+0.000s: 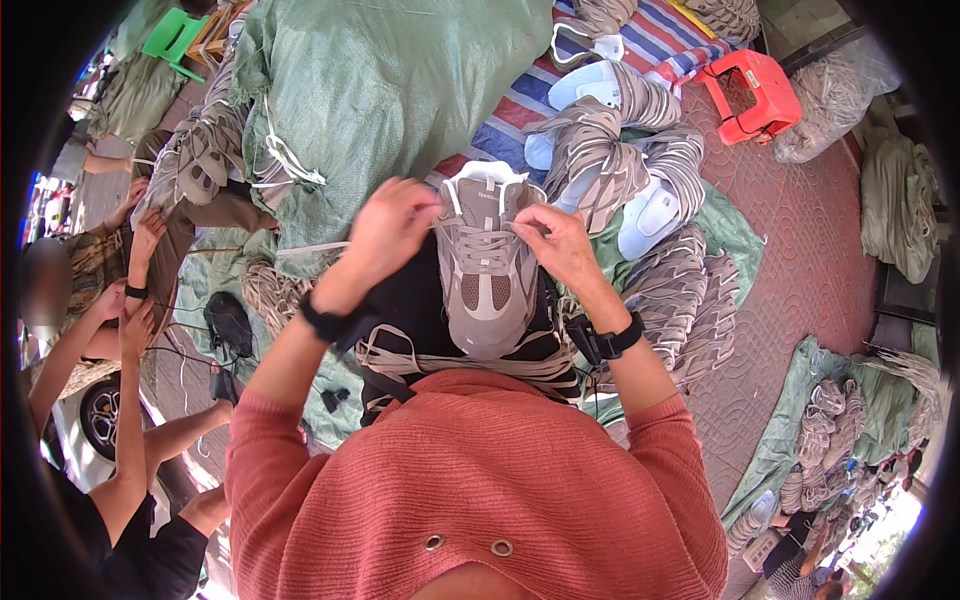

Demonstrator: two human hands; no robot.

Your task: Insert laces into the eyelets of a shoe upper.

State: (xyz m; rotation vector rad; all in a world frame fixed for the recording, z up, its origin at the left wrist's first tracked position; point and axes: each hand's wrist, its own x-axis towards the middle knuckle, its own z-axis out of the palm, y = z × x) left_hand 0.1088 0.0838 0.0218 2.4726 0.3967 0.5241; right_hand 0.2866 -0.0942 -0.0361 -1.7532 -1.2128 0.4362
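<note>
A grey-brown sneaker rests on my lap, its toe toward me and its white-lined opening away from me. Its laces cross over the tongue in several rows. At the shoe's left upper edge my left hand is closed in a pinch, slightly blurred. My right hand pinches at the opposite edge, by the top eyelets. Both seem to grip the shoelace, though the thin ends hardly show between the fingers. Loose beige laces lie across my dark-covered lap below the toe.
Bundled shoe uppers lie on a striped sheet ahead, right of a big green sack. More stacked uppers sit at my right. A red stool stands far right. At left, other people's hands work near hanging laces.
</note>
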